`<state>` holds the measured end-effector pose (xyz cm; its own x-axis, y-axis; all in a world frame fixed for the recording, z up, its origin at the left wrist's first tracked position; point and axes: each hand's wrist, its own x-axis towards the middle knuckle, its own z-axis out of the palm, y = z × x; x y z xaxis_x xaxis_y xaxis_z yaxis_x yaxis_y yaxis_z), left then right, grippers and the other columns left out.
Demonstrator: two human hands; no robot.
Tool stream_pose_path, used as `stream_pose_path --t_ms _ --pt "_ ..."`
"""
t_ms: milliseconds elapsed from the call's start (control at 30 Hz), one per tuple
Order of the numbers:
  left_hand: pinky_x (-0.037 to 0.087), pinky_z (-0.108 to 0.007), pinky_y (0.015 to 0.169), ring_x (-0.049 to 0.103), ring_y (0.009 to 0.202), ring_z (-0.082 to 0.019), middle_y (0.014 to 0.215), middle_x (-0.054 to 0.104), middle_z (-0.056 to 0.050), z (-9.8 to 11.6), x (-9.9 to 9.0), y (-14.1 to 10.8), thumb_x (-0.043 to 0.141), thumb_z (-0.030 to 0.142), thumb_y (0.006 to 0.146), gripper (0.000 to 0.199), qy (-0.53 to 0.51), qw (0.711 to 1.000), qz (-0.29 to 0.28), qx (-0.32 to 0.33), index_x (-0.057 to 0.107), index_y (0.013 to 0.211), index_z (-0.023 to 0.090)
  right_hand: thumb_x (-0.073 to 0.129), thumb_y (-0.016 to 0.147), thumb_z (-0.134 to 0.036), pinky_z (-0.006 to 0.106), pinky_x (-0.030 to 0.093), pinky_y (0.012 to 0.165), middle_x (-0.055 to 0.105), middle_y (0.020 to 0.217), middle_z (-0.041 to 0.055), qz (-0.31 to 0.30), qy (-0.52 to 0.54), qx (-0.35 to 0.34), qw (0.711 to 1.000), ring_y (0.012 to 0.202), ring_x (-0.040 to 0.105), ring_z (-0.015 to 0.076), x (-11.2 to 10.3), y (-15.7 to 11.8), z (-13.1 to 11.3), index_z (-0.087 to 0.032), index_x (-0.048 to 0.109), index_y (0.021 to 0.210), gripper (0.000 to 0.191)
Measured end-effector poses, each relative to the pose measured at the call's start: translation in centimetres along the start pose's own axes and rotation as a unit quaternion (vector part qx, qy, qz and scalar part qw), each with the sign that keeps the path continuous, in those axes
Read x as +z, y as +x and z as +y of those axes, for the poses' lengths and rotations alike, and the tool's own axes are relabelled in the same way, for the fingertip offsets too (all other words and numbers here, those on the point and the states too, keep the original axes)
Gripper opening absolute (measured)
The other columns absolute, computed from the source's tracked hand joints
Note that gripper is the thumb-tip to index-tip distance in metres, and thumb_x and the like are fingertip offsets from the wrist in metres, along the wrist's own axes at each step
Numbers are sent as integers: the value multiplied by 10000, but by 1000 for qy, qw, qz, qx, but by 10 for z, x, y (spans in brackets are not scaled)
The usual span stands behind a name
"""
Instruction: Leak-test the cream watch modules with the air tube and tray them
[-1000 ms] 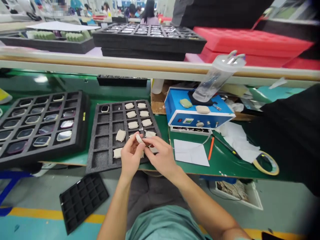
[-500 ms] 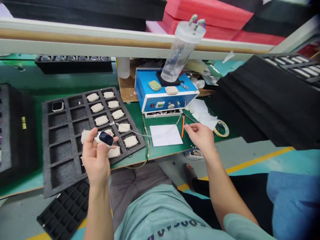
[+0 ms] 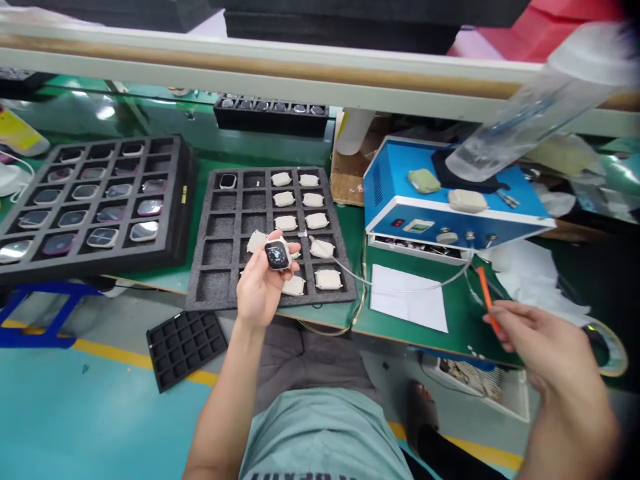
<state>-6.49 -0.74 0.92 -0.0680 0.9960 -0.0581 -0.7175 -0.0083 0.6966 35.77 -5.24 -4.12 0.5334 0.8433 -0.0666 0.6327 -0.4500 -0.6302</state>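
My left hand (image 3: 259, 283) is raised over the grey foam tray (image 3: 215, 290), palm up, and holds a small square smartwatch body (image 3: 277, 255) with a dark screen facing up. Cream watch cases (image 3: 315, 220) sit in rows in the tray's compartments, and one (image 3: 257, 241) lies just behind my fingers. My right hand (image 3: 547, 350) is far to the right, over the green mat's front edge. It grips an orange pen (image 3: 485, 292) whose tip points up and away.
A black foam tray of watch screens (image 3: 100, 200) stands to the left. A blue machine (image 3: 450, 227) carries a clear cylinder (image 3: 540, 100), and its thin tube (image 3: 400, 290) crosses a white paper sheet (image 3: 407, 297) towards the foam tray. A small black tray (image 3: 184, 347) lies on the floor.
The view has swung left. My left hand has turned the watch body screen-up and holds it there. My right hand has left the watch and taken up the orange pen from the mat.
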Motion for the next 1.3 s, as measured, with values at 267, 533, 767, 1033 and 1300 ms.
stream_pose_path --t_ms 267,533,767,1033,1300 --pt "506 -230 639 696 706 -144 964 788 -109 1 -5 -1 652 273 986 268 -39 999 -14 -25 732 1205 142 923 648 -329 259 475 456 652 791 35 -28 504 8 863 598 584 122 30 -50 -96 -250 773 924 324" --pt "506 -243 641 681 685 -149 931 784 -107 2 -4 -3 654 274 976 253 -16 1000 -4 -24 733 1168 129 739 967 -394 400 645 984 810 995 40 -164 576 -229 768 1034 793 207 123 -114 -245 -241 632 993 188" --pt "518 -246 647 683 712 -152 958 770 -106 1 -8 -2 612 258 1007 249 -26 999 -20 -28 764 1151 125 721 988 -352 310 669 831 821 1002 41 -207 586 -232 749 930 802 179 136 -119 -255 -234 642 998 142" --pt "518 -254 639 666 707 -149 984 773 -116 -1 -11 -2 589 254 1013 268 -18 999 -10 -27 775 1154 121 743 969 -365 277 664 680 821 956 38 -207 576 -226 758 843 792 174 137 -123 -260 -234 637 984 169" --pt "499 -265 648 661 732 -157 1064 788 -146 -2 -13 -2 580 283 1016 288 -4 1000 -13 -19 765 1174 127 753 955 -387 269 645 633 809 905 28 -208 567 -223 765 817 785 177 137 -124 -261 -233 629 980 199"
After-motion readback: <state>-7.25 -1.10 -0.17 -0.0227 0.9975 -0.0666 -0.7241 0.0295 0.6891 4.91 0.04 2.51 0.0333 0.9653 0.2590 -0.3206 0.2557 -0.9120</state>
